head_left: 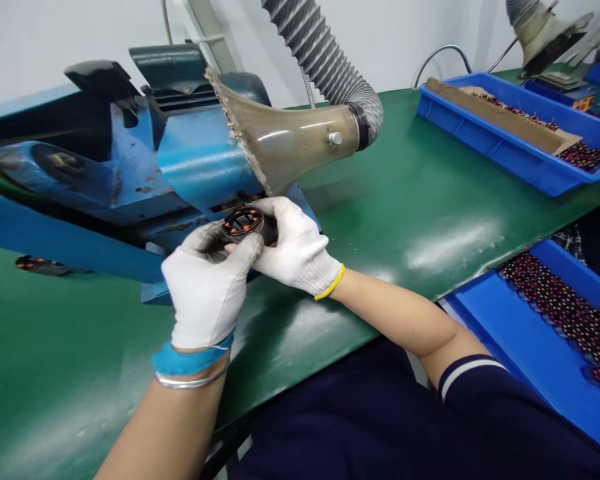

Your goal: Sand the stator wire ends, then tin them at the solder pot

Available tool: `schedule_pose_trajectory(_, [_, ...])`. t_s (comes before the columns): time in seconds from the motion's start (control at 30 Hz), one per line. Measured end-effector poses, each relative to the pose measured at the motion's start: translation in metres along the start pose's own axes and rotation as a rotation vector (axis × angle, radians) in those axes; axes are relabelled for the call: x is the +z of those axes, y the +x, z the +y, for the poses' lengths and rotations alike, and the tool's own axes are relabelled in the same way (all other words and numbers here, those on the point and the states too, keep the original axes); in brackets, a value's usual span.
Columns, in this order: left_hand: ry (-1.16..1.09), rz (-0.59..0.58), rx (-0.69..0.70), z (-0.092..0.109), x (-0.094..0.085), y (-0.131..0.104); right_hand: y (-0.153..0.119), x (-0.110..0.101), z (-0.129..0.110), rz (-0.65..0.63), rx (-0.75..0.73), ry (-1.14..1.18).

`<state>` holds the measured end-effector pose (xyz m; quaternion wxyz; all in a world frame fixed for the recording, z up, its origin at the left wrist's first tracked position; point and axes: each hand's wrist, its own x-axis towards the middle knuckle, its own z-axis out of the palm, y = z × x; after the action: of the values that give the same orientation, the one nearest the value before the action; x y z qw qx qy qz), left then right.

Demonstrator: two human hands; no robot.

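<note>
Left hand (207, 280), right hand (296, 250): fingers pinching wound stator (253, 223), prolly for steadiness; suction hood (295, 137) near, likely for dust.

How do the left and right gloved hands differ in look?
Wrist: left hand has a blue band and silver bangle; right hand has a yellow glove hem.
Weave: left hand's glove looks smooth, right hand's coarsely knit.
Shared: both wear white gloves and grip the same black ring-shaped part with copper-coloured windings.
</note>
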<state>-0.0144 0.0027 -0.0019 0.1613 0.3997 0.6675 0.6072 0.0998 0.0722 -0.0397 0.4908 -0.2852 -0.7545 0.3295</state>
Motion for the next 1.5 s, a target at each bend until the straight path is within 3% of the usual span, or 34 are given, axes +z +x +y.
schedule_pose_trajectory(0.2, [0.005,-0.002,0.139,-0.020,-0.001,-0.010,-0.009,-0.005,0.009,-0.073,-0.034,0.035])
schedule_pose_trajectory(0.27, [-0.007,-0.024,0.216,-0.027,-0.007,-0.015,-0.012,-0.009,0.011,-0.129,-0.115,0.034])
schedule_pose_trajectory(0.33, [-0.062,-0.118,0.246,-0.035,-0.016,-0.017,-0.013,-0.010,0.014,-0.161,-0.223,0.012])
schedule_pose_trajectory(0.43, [-0.219,-0.331,0.137,-0.043,-0.032,-0.014,-0.010,-0.010,0.019,-0.199,-0.360,-0.030])
schedule_pose_trajectory(0.5, [-0.317,-0.413,0.034,-0.046,-0.040,-0.009,-0.007,-0.012,0.019,-0.226,-0.410,-0.045])
schedule_pose_trajectory(0.63, [-0.383,-0.365,-0.038,-0.043,-0.044,-0.005,-0.006,-0.020,0.013,-0.255,-0.443,-0.031])
schedule_pose_trajectory(0.73, [-0.382,-0.295,0.014,-0.041,-0.041,-0.004,-0.009,-0.026,0.003,-0.277,-0.363,0.003])
schedule_pose_trajectory(0.83, [-0.346,-0.273,0.107,-0.043,-0.041,-0.004,-0.009,-0.033,-0.010,-0.282,-0.164,0.100])
schedule_pose_trajectory(1.0, [-0.271,-0.223,0.230,-0.049,-0.040,-0.002,0.001,-0.044,-0.030,-0.147,0.306,0.753])
schedule_pose_trajectory(1.1, [-0.235,-0.211,0.302,-0.048,-0.038,-0.003,0.004,-0.041,-0.032,-0.111,0.455,0.826])
schedule_pose_trajectory(1.23, [-0.156,-0.247,0.376,-0.044,-0.037,-0.006,0.001,-0.036,-0.032,-0.288,0.547,0.795])
schedule_pose_trajectory(1.33, [-0.102,-0.273,0.400,-0.042,-0.038,-0.005,0.004,-0.045,-0.032,-0.347,0.546,0.854])
schedule_pose_trajectory(1.5, [-0.066,-0.262,0.360,-0.037,-0.039,-0.005,0.014,-0.064,-0.032,-0.228,0.489,0.596])
